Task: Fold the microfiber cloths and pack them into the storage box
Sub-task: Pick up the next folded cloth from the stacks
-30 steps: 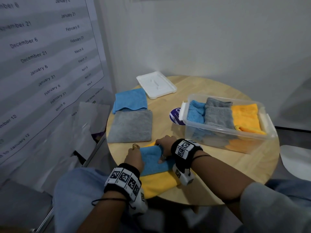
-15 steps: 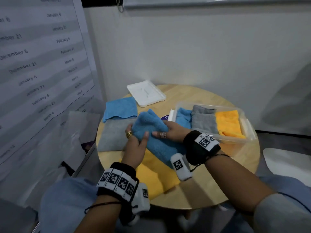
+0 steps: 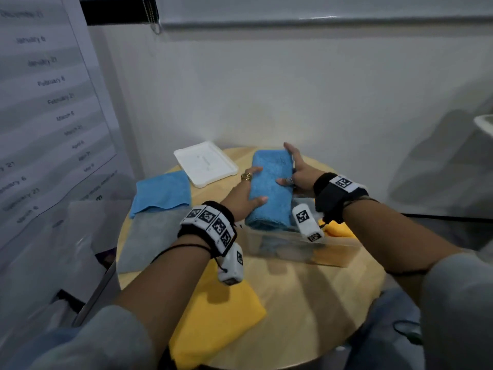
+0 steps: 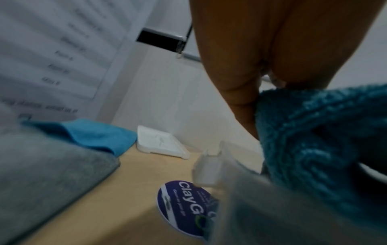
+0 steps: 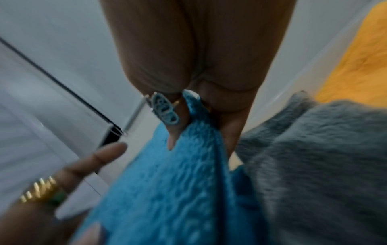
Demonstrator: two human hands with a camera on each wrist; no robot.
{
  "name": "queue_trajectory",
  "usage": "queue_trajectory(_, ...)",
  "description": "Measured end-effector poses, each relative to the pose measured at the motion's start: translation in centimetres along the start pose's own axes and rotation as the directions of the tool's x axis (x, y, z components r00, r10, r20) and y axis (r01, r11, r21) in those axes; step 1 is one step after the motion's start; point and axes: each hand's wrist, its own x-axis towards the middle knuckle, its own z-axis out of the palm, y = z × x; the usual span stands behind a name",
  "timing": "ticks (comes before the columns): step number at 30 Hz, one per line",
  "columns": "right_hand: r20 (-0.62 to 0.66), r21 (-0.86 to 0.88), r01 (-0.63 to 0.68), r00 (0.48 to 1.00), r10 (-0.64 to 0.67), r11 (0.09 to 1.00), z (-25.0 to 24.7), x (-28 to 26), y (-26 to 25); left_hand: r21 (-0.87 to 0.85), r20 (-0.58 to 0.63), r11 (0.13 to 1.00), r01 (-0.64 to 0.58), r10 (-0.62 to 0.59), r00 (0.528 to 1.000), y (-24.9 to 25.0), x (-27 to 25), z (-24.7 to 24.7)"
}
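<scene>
A: Cloths are counted left to right first. On the far left of the desk point(image 3: 306, 289) one flat blue cloth point(image 3: 162, 193) is laid, with one grey cloth point(image 3: 149, 241) just near of it and one yellow cloth point(image 3: 213, 316) at the near edge. A white lid point(image 3: 205, 163) is set at the far side.

B: And the step in hand?

A: Packing, it is judged. One folded blue cloth point(image 3: 270, 188) is held over the left end of the storage box point(image 3: 298, 247). It is gripped on its left side by the left hand point(image 3: 244, 194), thumb curled onto the top, and pinched on its right by the right hand point(image 3: 296, 169), thumb on top, some fingers straight along the far edge.

B: What is already in the box?

A: At least one folded grey cloth point(image 5: 314, 149) and one folded yellow cloth point(image 3: 337, 228) are seen; more cannot be counted behind the hands.

B: The next move?

A: A lowering into the left end beside the grey cloth is called for, with the fold kept closed until it is seated. Three cloths are left to be folded.
</scene>
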Motion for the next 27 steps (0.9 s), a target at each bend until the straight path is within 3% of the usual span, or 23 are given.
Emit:
queue_trajectory(3, 0.066, -0.191, -0.012, 0.998, 0.025, 0.982, -0.3, 1.4, 3.0, 0.269, 0.043, 0.962, 0.045, -0.059, 0.997, -1.4, 1.1, 1.1)
queue_trajectory(5, 0.099, -0.286, -0.025, 0.994, 0.056, 0.958, -0.3, 2.2, 4.3, 0.508, 0.022, 0.861, 0.036, -0.054, 0.998, -2.0, 1.6, 1.6)
queue_trajectory(7, 0.1, -0.342, -0.066, 0.989, 0.107, 0.937, -0.4, 2.8, 4.8, 0.698, -0.043, 0.716, 0.027, 0.005, 0.999, -2.2, 1.8, 1.7)
queue_trajectory(9, 0.092, -0.43, -0.084, 0.986, 0.136, 0.899, -0.1, 3.3, 4.6, 0.772, -0.039, 0.634, -0.045, 0.118, 0.992, -1.7, 1.8, 1.9)
queue_trajectory(11, 0.083, -0.585, -0.092, 0.982, 0.172, 0.806, 0.3, 3.8, 4.1, 0.749, 0.028, 0.639, -0.173, 0.23, 0.973, -1.2, 1.5, 2.0)
queue_trajectory(13, 0.035, -0.754, -0.106, 0.979, 0.201, 0.648, 0.4, 4.2, 3.2, 0.698, 0.086, 0.675, -0.24, 0.254, 0.963, -1.2, 0.7, 2.1)
queue_trajectory(16, -0.084, -0.892, -0.082, 0.996, 0.015, 0.444, -0.3, 3.8, 0.7, 0.774, 0.193, 0.56, -0.296, 0.237, 0.952, -1.5, -1.0, 2.3)
queue_trajectory(18, 0.001, -0.931, 0.049, 0.991, -0.134, 0.362, -0.4, 3.7, -0.7, 0.806, 0.248, 0.517, -0.288, 0.146, 0.958, -2.1, -1.5, 2.4)
queue_trajectory(19, 0.088, -0.941, 0.129, 0.986, -0.14, 0.312, 0.0, 3.7, -1.1, 0.802, 0.272, 0.524, -0.286, 0.106, 0.956, -2.2, -1.6, 2.4)
queue_trajectory(22, 0.231, -0.958, 0.212, 0.97, 0.081, 0.194, 1.7, 3.7, 0.3, 0.785, 0.317, 0.551, -0.283, 0.034, 0.948, -2.2, -1.7, 2.8)
queue_trajectory(24, 0.227, -0.973, 0.209, 0.938, 0.262, 0.094, 2.5, 3.9, 1.8, 0.797, 0.361, 0.528, -0.293, -0.028, 0.932, -2.1, -1.3, 3.0)
queue_trajectory(27, 0.223, -0.97, 0.245, 0.905, 0.363, -0.014, 3.2, 4.8, 3.0, 0.807, 0.43, 0.511, -0.296, -0.166, 0.887, -2.2, -0.3, 2.8)
